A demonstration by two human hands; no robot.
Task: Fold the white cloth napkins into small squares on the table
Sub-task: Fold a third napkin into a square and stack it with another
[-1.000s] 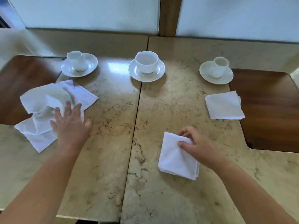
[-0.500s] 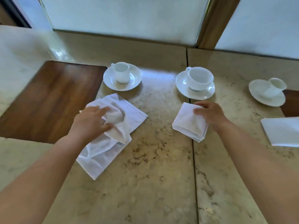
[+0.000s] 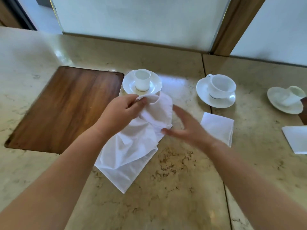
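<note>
While the left hand (image 3: 121, 112) pinches the crumpled napkin (image 3: 132, 146) mid-frame, the right hand (image 3: 184, 128) is spread, blurry, fingertips touching it on the worktop (image 3: 174, 188).

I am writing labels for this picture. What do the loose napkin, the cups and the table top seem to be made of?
Loose napkin: thin white woven cloth, probably cotton or linen; it drapes and creases softly where the left hand grips it.
Cups: glossy white ceramic, likely porcelain; light reflects off them.
Table top: polished beige stone, marble-like with brown veins, possibly imitation.
</note>
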